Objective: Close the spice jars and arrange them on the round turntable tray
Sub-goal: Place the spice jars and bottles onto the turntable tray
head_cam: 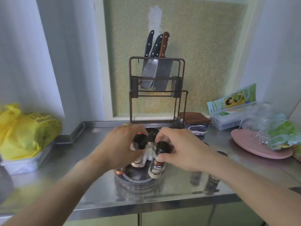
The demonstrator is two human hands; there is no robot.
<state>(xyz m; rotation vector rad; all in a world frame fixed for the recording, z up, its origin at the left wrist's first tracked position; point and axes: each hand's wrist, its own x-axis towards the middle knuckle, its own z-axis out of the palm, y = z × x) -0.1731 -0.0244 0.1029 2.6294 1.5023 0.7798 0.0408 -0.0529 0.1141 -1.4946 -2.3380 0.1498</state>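
Now two hands, two jars (capped)

Bare forearms, no sleeves; left hand wears a yellow ring.

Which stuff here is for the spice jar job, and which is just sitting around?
For the job:
left hand on a black-capped jar
right hand on a tilted jar
round turntable tray

Just lying about:
knife rack
yellow bag
pink plate
folded cloths
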